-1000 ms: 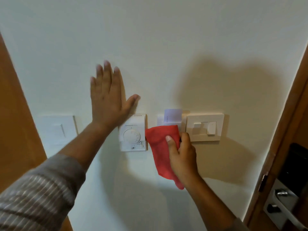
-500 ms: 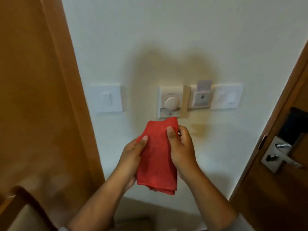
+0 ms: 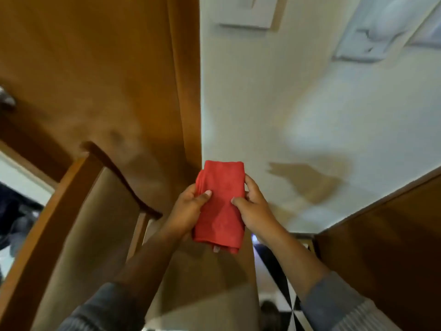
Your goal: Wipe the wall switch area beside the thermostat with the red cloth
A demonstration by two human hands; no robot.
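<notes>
The red cloth [image 3: 220, 206] is folded into a thick upright rectangle, its top edge a smooth fold and its layered ends hanging at the bottom. It is held up off the wall, near the viewer and low in the scene. The wall switch [image 3: 247, 11] is a pale square plate far up on the cream wall, cut by the top edge. The thermostat [image 3: 379, 29], blurred, sits to its right.

I'm looking at a cream wall [image 3: 250, 103] carrying the fittings: a white switch plate [image 3: 248, 13] sits up top by the wooden door frame [image 3: 186, 80], with the thermostat [image 3: 377, 32] mounted further right, blurred. Below, a black-and-white patterned floor [image 3: 284, 295].
</notes>
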